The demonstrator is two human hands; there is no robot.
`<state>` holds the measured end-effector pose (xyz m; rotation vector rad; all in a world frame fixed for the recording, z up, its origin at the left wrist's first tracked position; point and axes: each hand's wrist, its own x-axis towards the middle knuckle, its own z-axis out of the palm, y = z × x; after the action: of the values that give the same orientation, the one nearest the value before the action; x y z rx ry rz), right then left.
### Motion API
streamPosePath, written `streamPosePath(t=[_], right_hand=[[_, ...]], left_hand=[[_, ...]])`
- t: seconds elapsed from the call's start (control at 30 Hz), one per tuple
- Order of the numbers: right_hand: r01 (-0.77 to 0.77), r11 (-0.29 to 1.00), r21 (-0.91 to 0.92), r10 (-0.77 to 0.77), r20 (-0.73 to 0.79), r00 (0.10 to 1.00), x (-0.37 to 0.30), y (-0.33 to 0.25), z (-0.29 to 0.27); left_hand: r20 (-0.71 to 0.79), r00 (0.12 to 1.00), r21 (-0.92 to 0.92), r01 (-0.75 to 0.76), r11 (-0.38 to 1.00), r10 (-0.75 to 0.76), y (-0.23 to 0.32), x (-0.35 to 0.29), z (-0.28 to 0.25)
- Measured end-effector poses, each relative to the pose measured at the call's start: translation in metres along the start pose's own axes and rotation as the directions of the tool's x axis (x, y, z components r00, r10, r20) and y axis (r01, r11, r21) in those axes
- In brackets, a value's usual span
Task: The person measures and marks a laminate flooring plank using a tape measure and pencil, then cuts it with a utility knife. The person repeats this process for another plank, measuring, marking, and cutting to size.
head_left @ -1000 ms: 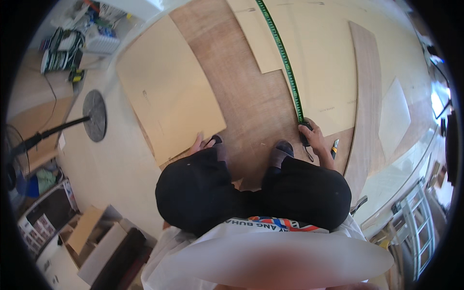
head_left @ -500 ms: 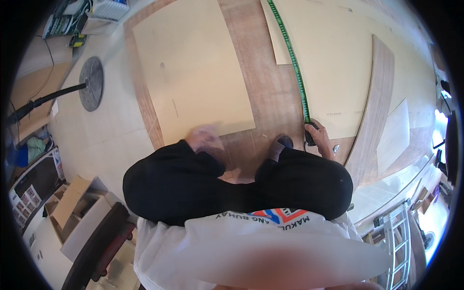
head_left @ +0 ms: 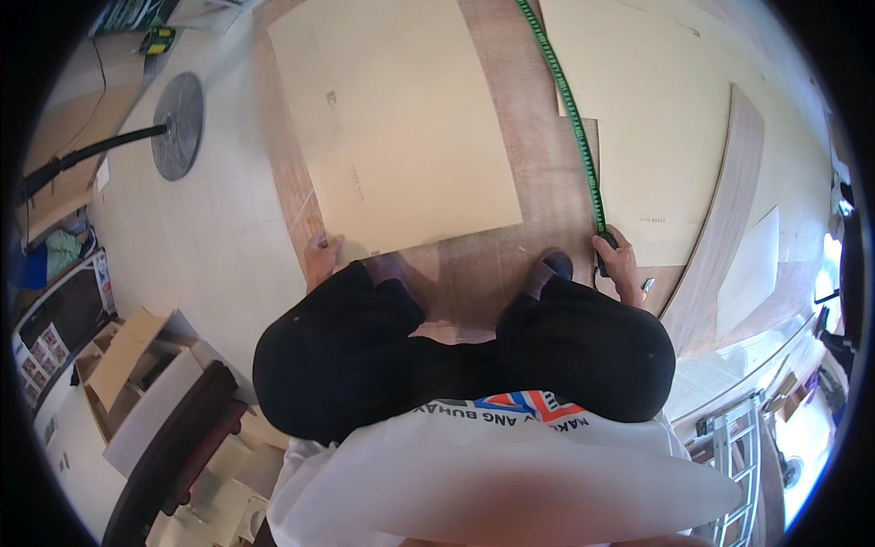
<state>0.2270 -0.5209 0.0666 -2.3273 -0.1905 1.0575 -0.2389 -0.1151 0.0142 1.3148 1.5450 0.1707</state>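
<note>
Near shoe (head_left: 557, 263), right hand (head_left: 622, 263) gripping tape measure (head_left: 574, 117), far end cut off; left hand (head_left: 321, 260): grip unclear.

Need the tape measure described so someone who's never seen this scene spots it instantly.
Find the large cream board on the picture's right; the person's right hand is by its near left corner. In that hand sits the tape measure, a small dark case. Its long, narrow green blade, stretching to the top of the picture, sets it apart from the broad boards around it.
</note>
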Motion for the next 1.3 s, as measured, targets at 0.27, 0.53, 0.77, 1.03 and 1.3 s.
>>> streamPosePath(t=[0.27, 0.53, 0.77, 1.03, 1.3], right_hand=[[-0.109, 0.993, 0.034, 0.109, -0.005, 0.994, -0.001, 0.001, 0.007], [0.154, 0.949, -0.275, -0.168, -0.027, 0.985, 0.009, 0.024, 0.008], [-0.231, 0.971, -0.061, 0.235, 0.077, 0.969, 0.000, 0.006, 0.011], [0.002, 0.987, -0.159, -0.023, -0.129, 0.991, -0.011, 0.007, 0.010], [-0.027, 0.977, -0.212, -0.029, -0.255, 0.967, -0.014, 0.006, 0.032]], left_hand=[[0.239, 0.970, -0.205, -0.002, 0.979, 0.052, 0.041, -0.029, -0.002], [0.136, 0.990, -0.027, -0.037, 0.999, 0.041, -0.004, -0.013, 0.021], [0.302, 0.952, 0.694, -0.258, 0.672, 0.054, -0.032, 0.040, 0.021], [0.221, 0.972, 0.935, -0.185, 0.304, -0.087, 0.049, 0.060, 0.017], [0.588, 0.803, 0.366, -0.375, 0.851, 0.101, 0.132, 0.032, 0.098]])
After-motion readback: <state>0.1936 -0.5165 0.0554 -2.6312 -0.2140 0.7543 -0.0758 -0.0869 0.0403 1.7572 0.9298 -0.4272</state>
